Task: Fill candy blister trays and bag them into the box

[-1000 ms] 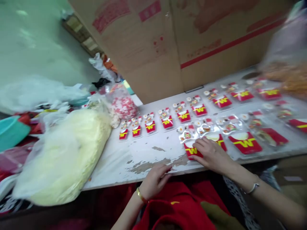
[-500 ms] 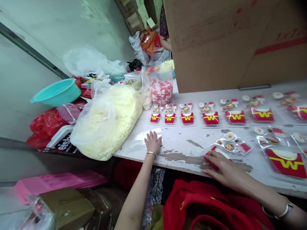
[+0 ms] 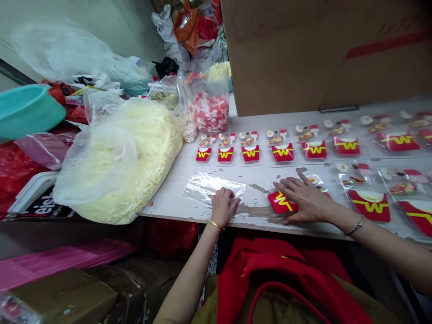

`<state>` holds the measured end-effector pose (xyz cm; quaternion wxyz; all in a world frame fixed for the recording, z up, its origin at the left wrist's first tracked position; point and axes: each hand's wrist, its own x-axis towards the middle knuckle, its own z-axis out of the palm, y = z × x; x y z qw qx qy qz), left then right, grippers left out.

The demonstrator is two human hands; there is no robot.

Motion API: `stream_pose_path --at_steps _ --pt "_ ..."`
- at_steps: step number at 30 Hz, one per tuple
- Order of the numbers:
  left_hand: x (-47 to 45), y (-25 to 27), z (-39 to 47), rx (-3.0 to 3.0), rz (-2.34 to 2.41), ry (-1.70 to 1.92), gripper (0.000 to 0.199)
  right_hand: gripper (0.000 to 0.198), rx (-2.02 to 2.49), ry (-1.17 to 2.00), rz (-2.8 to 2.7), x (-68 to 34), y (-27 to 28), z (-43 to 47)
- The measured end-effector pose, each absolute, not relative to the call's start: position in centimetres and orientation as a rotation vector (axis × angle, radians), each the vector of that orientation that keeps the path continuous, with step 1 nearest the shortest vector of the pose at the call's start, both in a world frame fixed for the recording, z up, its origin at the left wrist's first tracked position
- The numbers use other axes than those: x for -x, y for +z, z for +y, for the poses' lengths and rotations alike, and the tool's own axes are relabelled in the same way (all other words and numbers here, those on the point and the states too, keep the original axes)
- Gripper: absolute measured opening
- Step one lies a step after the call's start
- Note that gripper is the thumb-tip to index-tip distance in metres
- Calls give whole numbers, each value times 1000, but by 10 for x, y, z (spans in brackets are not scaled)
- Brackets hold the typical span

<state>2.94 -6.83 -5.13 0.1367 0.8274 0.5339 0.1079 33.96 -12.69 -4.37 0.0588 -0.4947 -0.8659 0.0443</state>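
Note:
My left hand (image 3: 224, 207) rests on the near edge of a clear plastic bag (image 3: 200, 189), its fingers curled down onto the film. The bag lies flat on the white table and looks empty. Over a clear packet to the right, my right hand (image 3: 305, 198) lies with its fingers stretched out. From under it shows a red fries-carton piece with a yellow W (image 3: 281, 203); a small fried-egg piece (image 3: 314, 179) peeks out beyond the fingers. The rest of this packet is hidden by the hand.
Several similar packets (image 3: 250, 153) line the table (image 3: 216, 216), whose paint is peeling. A large bag of cream-coloured pieces (image 3: 135, 153) stands left, a bag of pink-and-white pieces (image 3: 209, 110) behind. A big cardboard box (image 3: 286, 58) blocks the back right. A turquoise basin (image 3: 30, 110) sits far left.
My left hand has gone from lying flat to curled fingers, and the plastic bag has shifted right with it. My right hand has moved farther over its packet. The view has turned.

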Motion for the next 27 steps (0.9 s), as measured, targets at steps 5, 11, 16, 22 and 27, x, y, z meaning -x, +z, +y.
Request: stream_pose_path --at_steps 5,11,16,22,27 --pt "-30 -56 -64 -2355 1511 400 16 98 1493 235 -2577 -317 -27 -126" --pt "-36 -45 -70 -2250 1323 477 22 100 1365 291 -2606 -281 -13 -131" --pt "-42 -36 -69 -2212 1191 455 24 110 1371 262 -2632 -272 -21 -133" --pt "-49 -30 -68 -2344 1066 412 23 106 1421 229 -2638 -270 -26 -134" --pt "-42 -39 -56 -1975 1065 517 29 107 1462 227 -2631 -271 -27 -133"
